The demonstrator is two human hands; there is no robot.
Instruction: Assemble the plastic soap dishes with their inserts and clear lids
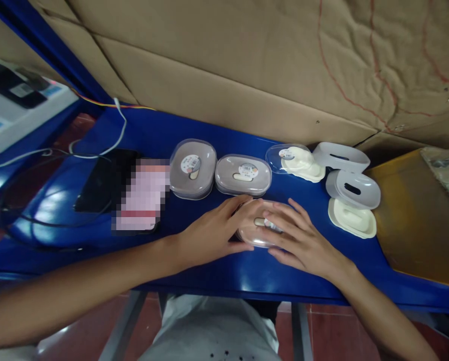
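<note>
Between my two hands, near the front of the blue table, lies an oval box with a clear lid (pixel 261 240). My left hand (pixel 230 225) grips its left end, with the thumb at the near side and fingers along the far side. Across its right part and the round sticker, my right hand (pixel 299 233) rests with fingers spread over the lid. Behind it are two more lidded boxes with stickers, one upright-turned at the left (pixel 199 173) and one lying sideways (pixel 227 175), close together.
Grey shells (pixel 342 156) (pixel 365 193), cream trays (pixel 354 225) and a clear lid (pixel 273 159) lie at the right, beside a cardboard box (pixel 416 220). A blurred-out phone (pixel 143 195), black case (pixel 96 185) and cables are at the left. Cardboard (pixel 216 75) stands behind.
</note>
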